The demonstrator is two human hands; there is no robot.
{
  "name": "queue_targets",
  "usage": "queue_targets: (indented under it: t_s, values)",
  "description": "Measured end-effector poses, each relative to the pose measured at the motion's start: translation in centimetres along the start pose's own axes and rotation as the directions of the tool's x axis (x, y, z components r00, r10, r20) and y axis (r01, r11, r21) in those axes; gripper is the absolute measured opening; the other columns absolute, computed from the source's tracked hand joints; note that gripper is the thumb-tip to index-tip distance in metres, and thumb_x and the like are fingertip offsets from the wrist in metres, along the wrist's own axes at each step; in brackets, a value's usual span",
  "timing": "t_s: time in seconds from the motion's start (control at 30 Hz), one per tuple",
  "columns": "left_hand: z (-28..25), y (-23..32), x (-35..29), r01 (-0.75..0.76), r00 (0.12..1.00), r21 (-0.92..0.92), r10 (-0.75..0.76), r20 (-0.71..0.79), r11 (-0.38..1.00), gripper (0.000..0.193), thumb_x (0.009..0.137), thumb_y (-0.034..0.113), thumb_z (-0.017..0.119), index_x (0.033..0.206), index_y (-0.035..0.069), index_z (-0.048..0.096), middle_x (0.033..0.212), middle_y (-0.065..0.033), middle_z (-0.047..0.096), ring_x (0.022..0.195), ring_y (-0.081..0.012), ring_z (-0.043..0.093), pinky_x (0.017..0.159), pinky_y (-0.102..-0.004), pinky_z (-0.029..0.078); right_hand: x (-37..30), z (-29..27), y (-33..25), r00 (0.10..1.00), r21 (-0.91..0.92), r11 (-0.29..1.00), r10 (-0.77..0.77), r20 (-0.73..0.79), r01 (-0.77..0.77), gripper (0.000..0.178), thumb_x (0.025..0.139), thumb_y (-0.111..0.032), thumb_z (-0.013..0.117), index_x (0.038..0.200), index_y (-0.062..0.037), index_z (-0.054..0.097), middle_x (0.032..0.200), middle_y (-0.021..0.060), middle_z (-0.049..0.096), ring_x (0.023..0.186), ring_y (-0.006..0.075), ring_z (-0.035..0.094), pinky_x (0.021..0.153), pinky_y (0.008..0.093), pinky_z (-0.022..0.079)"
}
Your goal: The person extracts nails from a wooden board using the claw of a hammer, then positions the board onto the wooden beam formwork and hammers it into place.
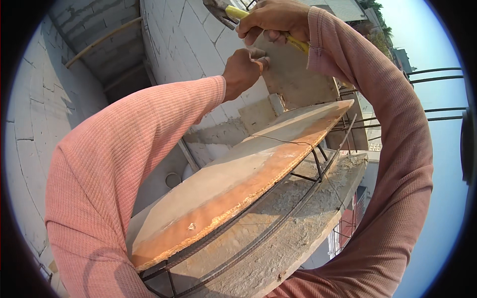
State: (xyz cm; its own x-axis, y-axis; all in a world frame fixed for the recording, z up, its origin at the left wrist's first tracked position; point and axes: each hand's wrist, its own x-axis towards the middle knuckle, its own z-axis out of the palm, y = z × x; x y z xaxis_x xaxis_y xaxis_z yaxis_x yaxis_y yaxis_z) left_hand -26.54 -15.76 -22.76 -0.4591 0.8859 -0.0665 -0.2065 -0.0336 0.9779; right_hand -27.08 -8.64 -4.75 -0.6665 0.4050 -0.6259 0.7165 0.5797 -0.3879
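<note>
My right hand (273,21) is wrapped around the yellow handle (237,12) of what looks like a hammer. Its dark metal head (217,9) reaches the top edge of the view, partly cut off. Just below and to the left, my left hand (243,72) is closed against the upper part of an upright brown board (293,74). Its thumb and fingers are pressed together, and whatever sits between them is too small or hidden to make out.
A long wooden board (213,193) with an orange-stained edge lies slanted in front of me. Dark steel rebar (278,228) runs beside it, above a rough, cement-crusted plank (298,218). A pale block wall (189,35) rises at left. Bars (439,74) stick out at right.
</note>
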Motion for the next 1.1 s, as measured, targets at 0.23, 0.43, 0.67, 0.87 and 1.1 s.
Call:
queue_targets:
  t_s: [0.23,0.43,0.67,0.87,1.1]
  values:
    - [-0.4,0.7,-2.0,0.116,0.993,-0.502,-0.100,0.060,0.857,0.043,0.103,0.010,0.050,0.134,-0.012,0.031,0.142,-0.0214,0.042,0.124,-0.0276,0.060,0.110,-0.0345,0.052,1.5,2.3,-0.8,0.989,-0.055,0.989,0.130,-0.072,-0.135,0.020,0.086,-0.013,0.068,0.098,0.0037,0.069,0.082,0.0098,0.073,0.045,0.0037,0.043,0.036,0.0231,0.032]
    - [-0.4,1.2,-2.4,0.119,0.992,-0.458,-0.127,0.014,0.881,0.040,0.103,0.012,0.053,0.133,-0.003,0.033,0.143,-0.0225,0.044,0.124,-0.0274,0.060,0.110,-0.0362,0.052,2.8,1.4,1.2,0.992,-0.298,0.949,0.074,-0.097,-0.100,0.020,0.088,-0.015,0.067,0.093,0.0038,0.072,0.073,0.0085,0.071,0.046,0.0096,0.049,0.038,0.0254,0.036]
    - [-0.7,1.6,-1.4,0.092,0.996,-0.221,-0.088,0.028,0.971,0.047,0.099,0.016,0.065,0.137,0.001,0.042,0.132,-0.0173,0.058,0.120,-0.0233,0.062,0.108,-0.0350,0.052,4.4,1.2,2.9,0.991,-0.386,0.915,0.091,-0.096,-0.121,0.020,0.091,-0.016,0.065,0.087,0.0017,0.072,0.066,0.0056,0.065,0.044,0.0127,0.051,0.038,0.0290,0.038]
    - [-0.8,0.4,-0.4,0.088,0.996,-0.231,-0.088,0.011,0.969,0.041,0.096,0.021,0.069,0.130,0.000,0.057,0.127,-0.0129,0.063,0.116,-0.0206,0.063,0.107,-0.0332,0.051,4.6,1.7,3.3,0.991,-0.405,0.907,0.079,-0.109,-0.117,0.022,0.091,-0.019,0.064,0.088,0.0006,0.072,0.061,0.0035,0.059,0.043,0.0126,0.050,0.038,0.0287,0.037]
    - [0.2,1.1,-0.2,0.140,0.986,-0.145,-0.151,-0.067,0.979,0.030,0.097,0.015,0.068,0.121,-0.003,0.063,0.116,-0.0099,0.067,0.108,-0.0171,0.065,0.104,-0.0274,0.052,5.1,-0.1,6.5,0.773,-0.905,0.395,-0.619,-0.135,0.158,0.018,0.097,-0.010,0.055,0.102,0.0033,0.066,0.106,0.0200,0.069,0.062,0.0200,0.062,0.055,0.0370,0.052]
